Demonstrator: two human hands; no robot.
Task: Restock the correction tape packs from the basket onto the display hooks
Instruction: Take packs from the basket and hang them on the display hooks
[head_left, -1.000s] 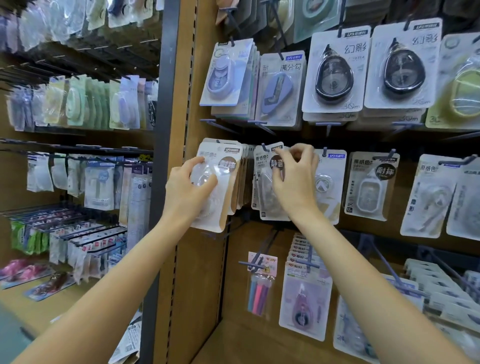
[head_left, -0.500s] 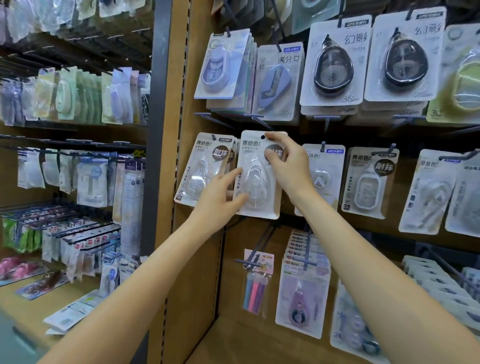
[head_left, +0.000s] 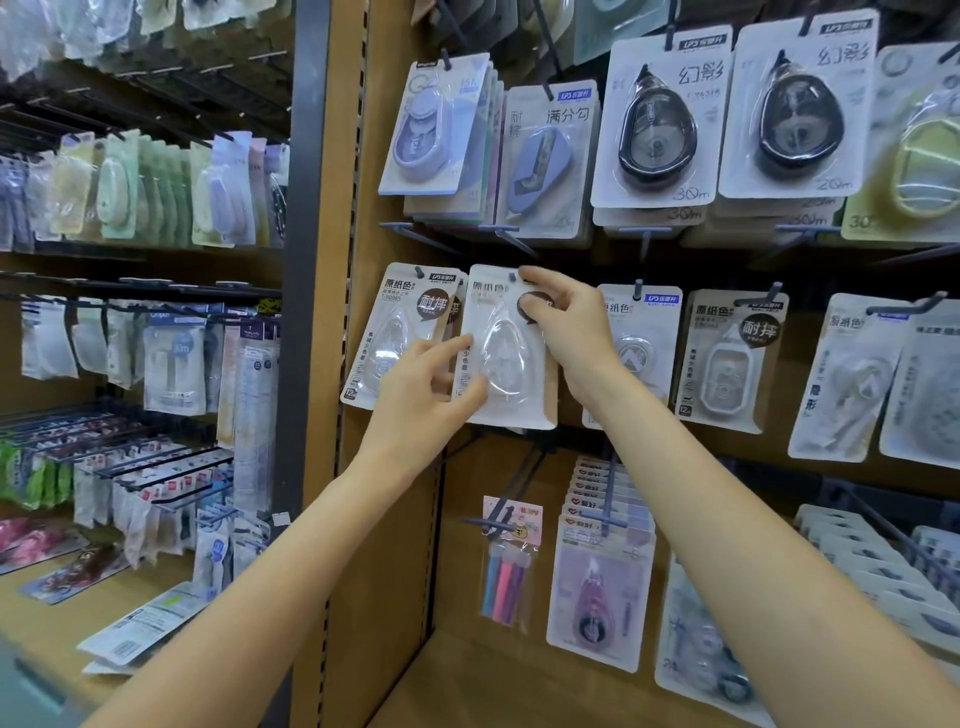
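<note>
A white correction tape pack (head_left: 506, 358) with a clear teardrop blister hangs at a display hook (head_left: 513, 277) in the middle row. My right hand (head_left: 563, 325) pinches its upper right part, fingers over the dark round label and one fingertip near the hook hole. My left hand (head_left: 426, 384) holds the pack's lower left edge between thumb and fingers. Just left, several matching packs (head_left: 400, 332) hang on the neighbouring hook. The basket is out of view.
Black correction tape packs (head_left: 660, 124) and purple ones (head_left: 436, 124) hang in the row above. White packs (head_left: 727, 358) fill hooks to the right. A pen pack (head_left: 506, 566) and pink tape packs (head_left: 597, 582) hang below. A wooden upright (head_left: 353, 364) separates another rack on the left.
My left hand left the stack of packs on the left hook and came over to the pack that my right hand holds at the adjacent hook. The pack now hangs flatter.
</note>
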